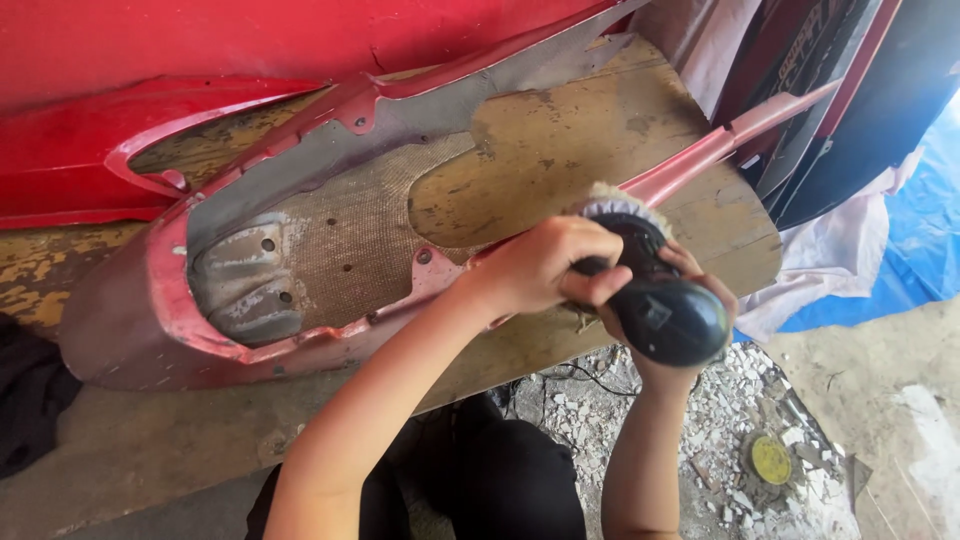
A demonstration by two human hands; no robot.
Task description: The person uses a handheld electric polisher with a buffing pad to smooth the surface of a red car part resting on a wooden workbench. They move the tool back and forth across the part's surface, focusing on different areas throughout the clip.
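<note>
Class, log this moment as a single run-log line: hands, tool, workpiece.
left hand: grips polisher front | right hand: holds black polisher body | pad: on edge of red fairing panel | support: worn wooden board

Single head view, looking steeply down, close over wooden board (560,150), perhaps tilted slightly left

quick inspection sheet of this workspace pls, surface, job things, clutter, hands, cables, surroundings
surface: worn wooden board with flaking yellow paint, resting on concrete
job's things: red plastic body panel lying inside-up, its inner face grey and meshed; black handheld polisher with fluffy pad against the panel's red edge strip
clutter: white rubble and a round yellow disc on the ground
hands: left hand grips the polisher's side handle; right hand cups its body from below
cables: thin black cable over the rubble
surroundings: blue tarp, white cloth, dark panels leaning at right
</note>
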